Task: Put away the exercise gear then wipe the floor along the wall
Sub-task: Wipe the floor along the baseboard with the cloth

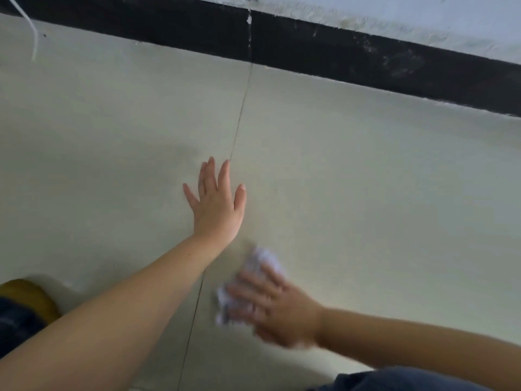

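Note:
My left hand [215,204] lies flat on the pale floor tile [366,179], fingers straight and spread, pointing toward the wall. My right hand [277,309] is blurred with motion at the lower middle. Its fingers lie over a crumpled white cloth or tissue [260,266] and press it against the floor. The cloth sticks out beyond the fingertips toward the upper left. A thin tile joint [239,119] runs from the wall down between my two hands.
A black skirting board [338,49] runs along the foot of the whitish wall [423,15] across the top. A white cord [31,29] hangs at the top left. A yellow rounded object [31,297] and dark fabric [17,323] sit at the lower left.

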A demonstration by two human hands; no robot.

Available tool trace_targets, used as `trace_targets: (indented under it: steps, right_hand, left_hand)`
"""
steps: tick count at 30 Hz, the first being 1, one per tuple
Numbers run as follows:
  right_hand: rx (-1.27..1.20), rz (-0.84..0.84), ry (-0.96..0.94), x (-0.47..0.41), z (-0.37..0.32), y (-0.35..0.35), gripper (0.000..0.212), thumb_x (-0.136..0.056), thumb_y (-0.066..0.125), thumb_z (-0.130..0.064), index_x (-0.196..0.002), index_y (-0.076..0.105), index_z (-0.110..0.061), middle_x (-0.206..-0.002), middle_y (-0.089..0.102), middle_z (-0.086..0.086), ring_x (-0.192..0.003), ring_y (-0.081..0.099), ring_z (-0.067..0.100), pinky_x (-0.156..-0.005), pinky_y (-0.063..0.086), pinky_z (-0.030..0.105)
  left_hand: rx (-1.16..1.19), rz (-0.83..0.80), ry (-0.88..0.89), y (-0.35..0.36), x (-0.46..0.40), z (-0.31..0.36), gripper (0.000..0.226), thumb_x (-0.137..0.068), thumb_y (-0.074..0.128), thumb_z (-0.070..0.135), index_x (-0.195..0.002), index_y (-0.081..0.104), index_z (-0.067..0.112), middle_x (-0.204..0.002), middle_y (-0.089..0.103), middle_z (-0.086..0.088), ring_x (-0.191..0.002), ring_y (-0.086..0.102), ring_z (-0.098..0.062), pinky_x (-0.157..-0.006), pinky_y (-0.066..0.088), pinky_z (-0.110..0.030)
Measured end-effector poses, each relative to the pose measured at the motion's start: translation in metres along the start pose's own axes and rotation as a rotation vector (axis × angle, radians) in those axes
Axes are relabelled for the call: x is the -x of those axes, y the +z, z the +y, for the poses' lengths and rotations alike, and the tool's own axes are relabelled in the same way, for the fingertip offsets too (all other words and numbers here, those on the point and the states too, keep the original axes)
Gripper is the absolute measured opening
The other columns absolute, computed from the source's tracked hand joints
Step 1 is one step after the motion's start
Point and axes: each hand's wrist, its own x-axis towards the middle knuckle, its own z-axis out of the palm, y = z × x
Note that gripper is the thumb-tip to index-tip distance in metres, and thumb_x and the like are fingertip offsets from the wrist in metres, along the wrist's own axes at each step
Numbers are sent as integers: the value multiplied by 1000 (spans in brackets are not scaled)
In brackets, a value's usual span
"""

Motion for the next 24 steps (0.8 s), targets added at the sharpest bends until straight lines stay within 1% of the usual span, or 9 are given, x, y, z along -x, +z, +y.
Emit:
trace_targets:
  steps: [3,5,8,11,13,16,20,22,24]
  right_hand:
    - [90,-78,-348,30,32,1,43,-92,44,-40,-134,51,-32,-149,41,-3,-144,25,24,-119,8,49]
    - [226,-30,-280,33,102,-13,47,-94,34,-41,-139,43,-31,-149,42,-2,-141,30,25,-118,10,48]
    - [130,84,374,30,214,-64,58,-97,10,-50,-148,28,-27,-155,31,3,-143,27,28,-115,12,48]
    - [-215,195,1197,15,266,-105,52,-100,13,-39,-151,15,-28,-159,14,1,-145,12,25,-115,6,56]
    - [-302,223,1405,-6,252,-110,50,-101,15,-38,-151,11,-30,-160,5,0,-147,2,26,-115,1,57]
    - [-160,211,1154,-36,187,-76,53,-100,25,-33,-151,14,-30,-161,7,2,-147,5,30,-115,4,54]
    - [-13,27,383,-52,124,-53,53,-95,25,-36,-145,37,-25,-156,26,4,-143,23,34,-113,16,56]
    - [29,42,399,-43,154,-59,49,-99,28,-36,-147,31,-30,-157,23,0,-144,22,28,-114,13,55]
    - [-25,137,715,-15,202,-68,49,-102,26,-35,-150,18,-35,-160,12,-6,-147,11,24,-114,2,56]
  left_hand:
    - [-45,-27,75,2,-1,15,55,-100,34,34,-150,18,18,-160,5,-6,-148,1,-20,-114,-3,-55]
    - [-78,-61,98,5,3,23,55,-100,33,35,-151,17,20,-160,2,-5,-148,0,-19,-114,-3,-55]
    - [-145,-175,106,15,10,31,56,-100,29,39,-152,10,24,-160,-5,-3,-148,-6,-18,-114,-3,-56]
    - [-195,-264,78,17,10,33,58,-101,23,44,-152,3,26,-159,-15,0,-146,-15,-17,-114,-6,-55]
    - [-128,-251,51,13,6,33,57,-101,24,43,-152,6,25,-160,-10,2,-147,-9,-15,-115,-4,-52]
    - [59,-140,4,10,4,32,56,-101,29,37,-152,10,21,-160,5,0,-148,3,-14,-117,1,-48]
    - [156,-22,-31,16,9,34,54,-101,34,30,-150,18,13,-159,16,-5,-147,12,-17,-117,7,-48]
    - [81,-62,-33,20,14,37,55,-101,32,33,-151,15,19,-160,10,-3,-147,7,-15,-117,3,-49]
    - [1,-98,1,24,17,41,58,-100,32,36,-152,8,25,-160,1,0,-148,2,-14,-116,-2,-51]
